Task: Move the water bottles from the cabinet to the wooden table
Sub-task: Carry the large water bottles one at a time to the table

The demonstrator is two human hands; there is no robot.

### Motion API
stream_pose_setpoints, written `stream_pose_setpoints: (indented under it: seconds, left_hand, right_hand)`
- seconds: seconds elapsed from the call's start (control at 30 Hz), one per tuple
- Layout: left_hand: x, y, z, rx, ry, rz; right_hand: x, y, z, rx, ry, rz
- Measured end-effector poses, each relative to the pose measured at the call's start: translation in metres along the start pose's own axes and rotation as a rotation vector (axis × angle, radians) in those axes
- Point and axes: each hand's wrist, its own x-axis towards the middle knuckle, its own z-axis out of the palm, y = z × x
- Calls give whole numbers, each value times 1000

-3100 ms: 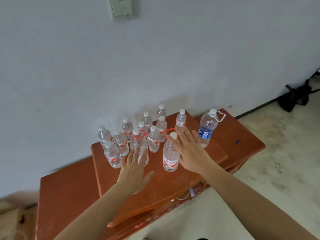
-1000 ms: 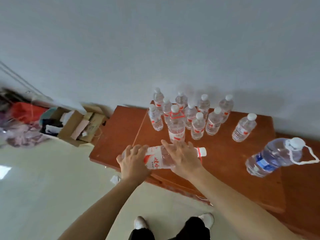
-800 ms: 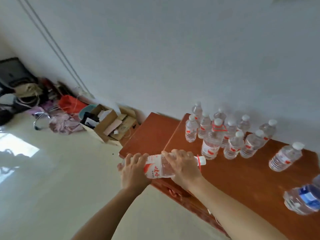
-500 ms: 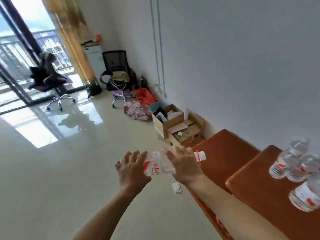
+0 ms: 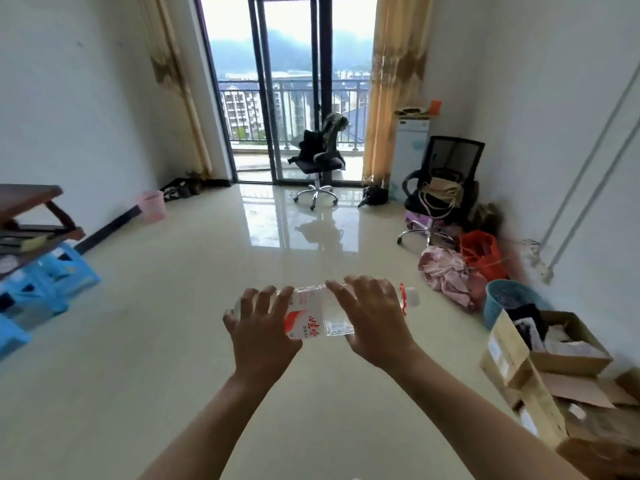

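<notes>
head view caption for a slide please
Left hand and right hand hold a water bottle sideways above the floor.

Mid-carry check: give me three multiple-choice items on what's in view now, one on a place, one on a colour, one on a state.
1. The water bottle has its cap pointing to the person's: A) right B) left C) feet
2. The wastebasket by the left wall is: A) green B) pink C) black
3. The bottle is: A) standing on the floor B) lying on a chair C) held level in both hands

Answers: 1 A, the cap juts past the right hand. 2 B, it is pale pink. 3 C, the left hand and right hand grip it.
</notes>
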Motion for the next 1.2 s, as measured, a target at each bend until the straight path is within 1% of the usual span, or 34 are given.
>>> stream_pose_setpoints:
  seconds: [0.1,0.2,0.37,0.5,0.57,0.63,0.67,0.7,0.77,0.93,1.0,1.2]
  left_hand:
    - [49,-53,12,95,40,-65]
    - [101,-101,12,173,24,-162]
    - [173,-194,-9,384,37,-333]
    - [194,-272,-41,491,86,-504]
    - [197,-317,-54,533,151,-578]
    - [202,-356,-69,547,205,-610]
    - [204,-379,-73,560,217,-634]
    - [206,-418,-79,604,250,-658]
    - [213,-453,-88,630,281,-678]
    - [247,-566,-112,629,284,-766]
    - [272,-611,-119,632,299,-753]
    - [354,-725,-111,604,310,-697]
  right_hand:
    - [84,-10,38,40,47,-91]
    - [170,-26,63,107,29,-169]
    - [319,-75,88,191,68,-366]
    - [414,-153,97,271,111,-545]
    - [455,-201,107,299,151,-633]
    - [491,-246,114,344,156,-702]
    - [510,-270,121,348,185,-731]
    - [536,-308,132,364,214,-757]
    - [563,-346,136,363,204,-787]
    - [654,-447,159,405,251,-853]
    - [696,-476,168,426,301,-841]
    - [811,-529,209,434,302,-774]
